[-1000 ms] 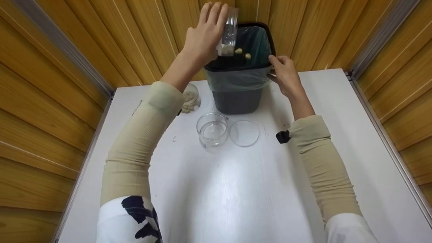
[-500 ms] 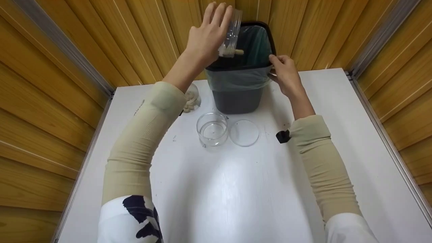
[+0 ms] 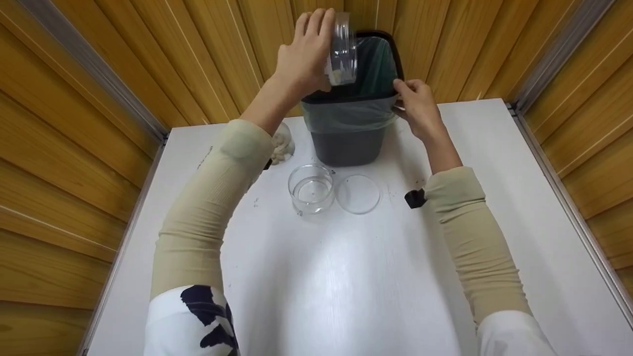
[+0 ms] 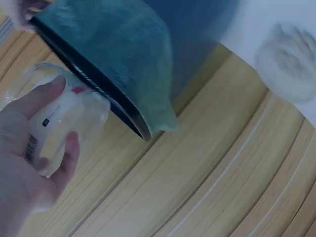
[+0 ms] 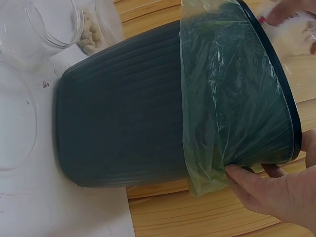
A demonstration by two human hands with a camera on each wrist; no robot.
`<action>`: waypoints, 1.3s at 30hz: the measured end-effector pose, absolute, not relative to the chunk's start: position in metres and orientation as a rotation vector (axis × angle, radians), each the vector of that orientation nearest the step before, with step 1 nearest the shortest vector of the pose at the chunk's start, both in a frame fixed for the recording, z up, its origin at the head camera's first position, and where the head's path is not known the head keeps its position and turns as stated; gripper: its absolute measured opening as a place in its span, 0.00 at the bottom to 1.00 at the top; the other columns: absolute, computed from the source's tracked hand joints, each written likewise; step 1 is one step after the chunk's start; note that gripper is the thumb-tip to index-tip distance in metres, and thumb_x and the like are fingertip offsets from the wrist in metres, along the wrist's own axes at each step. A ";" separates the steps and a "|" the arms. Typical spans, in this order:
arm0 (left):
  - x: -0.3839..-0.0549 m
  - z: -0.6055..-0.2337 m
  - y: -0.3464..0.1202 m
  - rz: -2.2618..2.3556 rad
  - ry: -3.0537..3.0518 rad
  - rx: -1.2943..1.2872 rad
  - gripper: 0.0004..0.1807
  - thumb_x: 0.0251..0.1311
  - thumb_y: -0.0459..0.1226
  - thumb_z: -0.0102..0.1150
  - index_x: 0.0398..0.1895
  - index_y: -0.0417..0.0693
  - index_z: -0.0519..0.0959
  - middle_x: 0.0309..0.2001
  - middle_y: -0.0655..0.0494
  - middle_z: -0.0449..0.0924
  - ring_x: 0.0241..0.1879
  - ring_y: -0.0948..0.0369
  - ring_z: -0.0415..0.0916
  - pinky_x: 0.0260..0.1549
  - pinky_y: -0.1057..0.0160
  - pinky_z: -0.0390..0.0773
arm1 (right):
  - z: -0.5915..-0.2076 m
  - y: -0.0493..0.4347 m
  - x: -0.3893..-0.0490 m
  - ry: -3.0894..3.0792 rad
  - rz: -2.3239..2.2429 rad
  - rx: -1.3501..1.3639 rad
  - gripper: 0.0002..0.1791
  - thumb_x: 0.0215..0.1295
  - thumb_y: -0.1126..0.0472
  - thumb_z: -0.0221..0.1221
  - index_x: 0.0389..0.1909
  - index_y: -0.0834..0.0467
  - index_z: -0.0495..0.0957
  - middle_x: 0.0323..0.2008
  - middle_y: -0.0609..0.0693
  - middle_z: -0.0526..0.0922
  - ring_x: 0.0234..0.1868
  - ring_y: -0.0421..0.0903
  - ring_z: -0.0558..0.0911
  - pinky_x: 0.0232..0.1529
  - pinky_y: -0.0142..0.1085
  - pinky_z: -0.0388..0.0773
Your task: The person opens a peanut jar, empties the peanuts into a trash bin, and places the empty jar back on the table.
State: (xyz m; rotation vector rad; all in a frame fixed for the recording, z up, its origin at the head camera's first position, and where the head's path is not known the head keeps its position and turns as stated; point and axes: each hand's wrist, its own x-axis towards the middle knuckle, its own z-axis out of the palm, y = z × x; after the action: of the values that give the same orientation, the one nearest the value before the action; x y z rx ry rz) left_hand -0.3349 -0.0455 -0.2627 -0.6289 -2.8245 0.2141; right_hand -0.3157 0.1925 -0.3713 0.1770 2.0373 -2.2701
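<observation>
Plainly, at the left of the head view, a clear round tub [image 3: 287,130] of pale, nut-like pieces [image 3: 282,150] is partly hidden by the left sleeve [image 3: 249,143]. Next, the left hand [image 3: 303,58] is seen raised, its fingers and thumb wrapped around the side of a squat, clear plastic jar [image 3: 349,54] with a white printed label [image 4: 52,113]. The jar is held over the left part of the bin's mouth, and a pale bit seems to show at its lower end. It is judged light and stiff, rather slippery on its smooth wall, and best gripped around its girth. It is tipped onto its side; its axis appears to be laid roughly crosswise, with the mouth turned rightward over the bin.

Below, a clear cylindrical container [image 3: 311,206] is stood upright on the white tabletop [image 3: 321,282]. Behind it, a tapered dark grey plastic bin [image 3: 348,151] is placed near the far edge, a translucent green liner [image 3: 346,121] folded over its black rim [image 3: 353,98]. The bin's long axis is vertical, the mouth upward; a light, stiff body is expected, best steadied by the rim, while the liner should be soft and easily shifted. In front, a clear round disc [image 3: 358,194] is laid flat beside the container. Farthest right, the bin's rim and liner are pinched at the right corner by the right hand [image 3: 419,110].
</observation>
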 end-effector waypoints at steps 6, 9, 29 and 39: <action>-0.333 -0.264 -0.046 0.369 -2.735 -0.654 0.57 0.58 0.29 0.66 0.83 0.50 0.38 0.82 0.48 0.41 0.81 0.49 0.37 0.50 0.44 0.82 | -0.369 0.192 -0.316 2.031 -2.263 0.187 0.23 0.78 0.52 0.52 0.62 0.63 0.63 0.57 0.54 0.65 0.60 0.50 0.70 0.71 0.47 0.67; -0.332 -0.265 -0.046 0.429 -2.691 -0.641 0.54 0.59 0.24 0.61 0.83 0.50 0.40 0.82 0.48 0.42 0.81 0.49 0.38 0.47 0.46 0.83 | -0.369 0.192 -0.316 2.024 -2.267 0.187 0.23 0.78 0.52 0.52 0.63 0.63 0.63 0.57 0.54 0.65 0.61 0.50 0.70 0.71 0.47 0.66; -0.330 -0.274 -0.043 0.546 -2.548 -0.702 0.53 0.54 0.17 0.56 0.82 0.50 0.45 0.81 0.48 0.47 0.80 0.50 0.42 0.38 0.50 0.85 | -0.372 0.191 -0.314 2.022 -2.274 0.168 0.24 0.79 0.53 0.51 0.65 0.64 0.62 0.57 0.54 0.65 0.60 0.51 0.70 0.71 0.47 0.66; -0.328 -0.282 -0.047 0.769 -2.230 -0.759 0.46 0.59 0.18 0.50 0.81 0.51 0.52 0.79 0.51 0.53 0.78 0.52 0.51 0.33 0.53 0.86 | -0.370 0.189 -0.315 2.018 -2.280 0.185 0.22 0.78 0.53 0.52 0.62 0.63 0.64 0.54 0.53 0.66 0.59 0.50 0.70 0.71 0.47 0.67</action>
State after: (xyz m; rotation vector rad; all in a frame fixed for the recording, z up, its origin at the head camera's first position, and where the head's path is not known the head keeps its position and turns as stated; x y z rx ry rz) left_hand -0.3278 -0.0470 -0.2823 -0.7593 -2.2298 0.7690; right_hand -0.3146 0.1894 -0.3703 0.1847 2.0180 -2.2803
